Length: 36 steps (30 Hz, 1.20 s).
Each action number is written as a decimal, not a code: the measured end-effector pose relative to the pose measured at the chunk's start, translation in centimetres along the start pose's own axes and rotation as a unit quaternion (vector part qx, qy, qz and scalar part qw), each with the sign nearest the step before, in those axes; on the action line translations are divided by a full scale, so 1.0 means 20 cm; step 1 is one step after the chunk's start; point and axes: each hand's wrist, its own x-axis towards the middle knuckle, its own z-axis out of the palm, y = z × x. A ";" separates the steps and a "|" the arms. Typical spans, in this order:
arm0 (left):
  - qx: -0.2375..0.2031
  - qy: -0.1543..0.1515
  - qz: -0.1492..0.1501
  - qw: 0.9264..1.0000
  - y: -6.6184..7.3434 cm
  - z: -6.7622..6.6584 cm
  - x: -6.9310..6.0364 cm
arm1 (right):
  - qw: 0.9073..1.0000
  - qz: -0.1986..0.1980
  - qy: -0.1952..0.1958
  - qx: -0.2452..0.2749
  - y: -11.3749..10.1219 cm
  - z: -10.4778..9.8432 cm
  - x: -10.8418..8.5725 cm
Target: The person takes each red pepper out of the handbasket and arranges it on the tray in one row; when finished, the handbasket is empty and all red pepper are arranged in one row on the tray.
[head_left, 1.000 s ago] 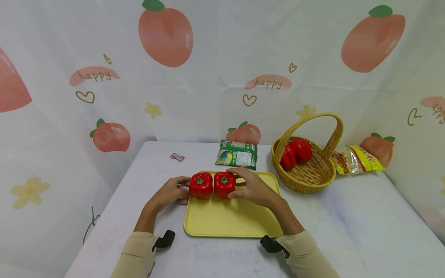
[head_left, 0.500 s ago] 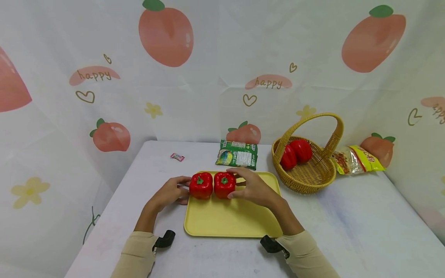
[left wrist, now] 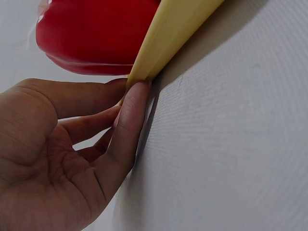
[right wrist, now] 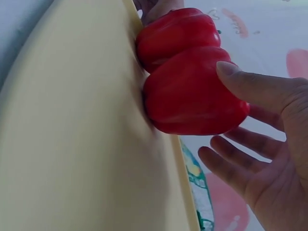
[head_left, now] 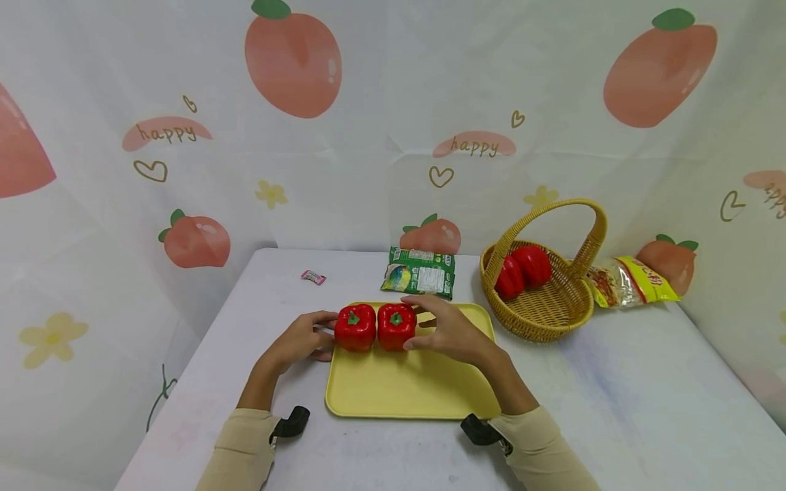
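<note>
Two red bell peppers with green stems stand side by side on a yellow tray [head_left: 411, 392], near its far left. My left hand [head_left: 297, 341] is at the tray's left edge, beside the left pepper [head_left: 355, 334]. In the left wrist view, its thumb and a finger pinch the tray rim [left wrist: 163, 43] below that pepper [left wrist: 96, 38]. My right hand [head_left: 454, 333] holds the right pepper [head_left: 395, 334] between thumb and index finger. The right wrist view has the thumb lying on this pepper [right wrist: 187, 96], with the other fingers spread apart.
A wicker basket [head_left: 540, 331] with two more red peppers [head_left: 531, 266] stands at the back right. Beside it lies a yellow snack packet [head_left: 647, 283]. Behind the tray lies a green packet [head_left: 420, 273], and a small pink candy [head_left: 314, 277] sits at the back left.
</note>
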 end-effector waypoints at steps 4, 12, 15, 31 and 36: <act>-0.006 -0.001 0.003 1.000 0.00 0.00 0.00 | 1.000 -0.011 0.013 0.001 0.00 -0.03 0.00; -0.015 -0.007 0.004 1.000 -0.01 0.01 0.02 | 0.997 -0.039 0.065 -0.018 0.01 -0.11 -0.04; -0.010 -0.005 0.005 1.000 -0.01 0.01 0.02 | 0.994 -0.053 0.086 -0.030 0.01 -0.14 -0.07; -0.009 0.005 0.004 1.000 -0.02 0.00 0.00 | 0.967 -0.116 0.185 -0.134 0.13 -0.44 -0.33; -0.003 0.011 0.003 1.000 -0.01 0.01 0.00 | 0.959 -0.108 0.210 -0.156 0.18 -0.55 -0.38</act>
